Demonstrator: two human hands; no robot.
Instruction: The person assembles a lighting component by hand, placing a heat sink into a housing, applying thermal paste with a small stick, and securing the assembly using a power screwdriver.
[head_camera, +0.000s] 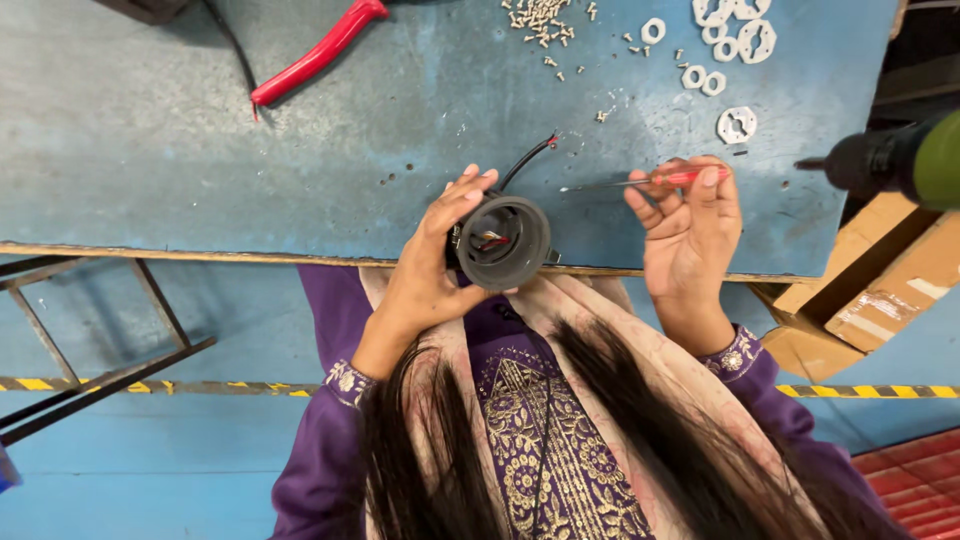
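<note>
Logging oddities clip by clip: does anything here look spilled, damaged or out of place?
Nothing looks damaged. Small screws lie loosely scattered on the blue table near white plastic rings. The left hand grips a round black housing with wires poking out; the right hand holds a red-handled screwdriver.

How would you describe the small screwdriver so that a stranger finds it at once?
Start at the blue worktable and go to its near edge, to the right hand. The screwdriver lies across those fingers, its thin metal shaft pointing left. Its short red handle differs from the long red tool farther back.
</note>
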